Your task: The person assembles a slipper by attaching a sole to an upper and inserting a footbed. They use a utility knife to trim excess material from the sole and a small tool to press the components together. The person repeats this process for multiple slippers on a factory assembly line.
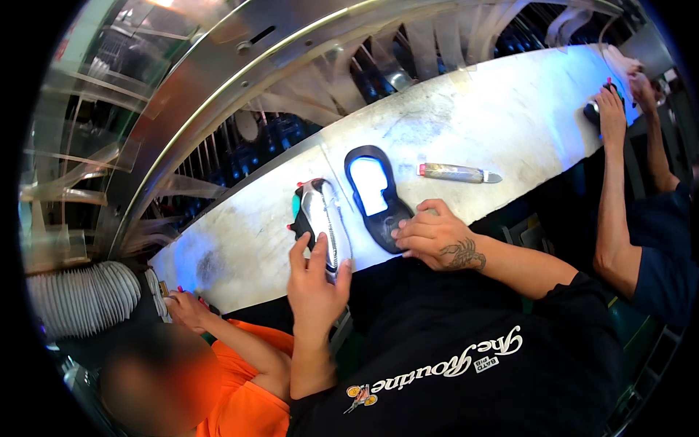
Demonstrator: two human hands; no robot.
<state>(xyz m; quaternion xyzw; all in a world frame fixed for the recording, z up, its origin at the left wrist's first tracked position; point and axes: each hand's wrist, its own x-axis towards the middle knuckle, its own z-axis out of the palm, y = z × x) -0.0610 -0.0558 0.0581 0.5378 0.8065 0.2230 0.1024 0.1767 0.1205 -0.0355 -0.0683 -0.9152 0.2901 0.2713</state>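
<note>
My left hand (317,280) grips the near end of a shoe upper (324,218), black with a shiny white top and red and green bits, lying on the pale worktable (495,116). My right hand (437,237), tattooed at the wrist, curls its fingers over the near end of a black sole (375,197) with a glowing white-blue inner patch. The sole lies just right of the shoe upper, close but apart from it.
A silvery tube-like tool (459,172) lies on the table right of the sole. A co-worker in orange (240,386) has a hand (186,306) at the table's left end. Another person's hands (611,109) work at the far right. A curved metal machine with hanging strips (306,80) runs behind the table.
</note>
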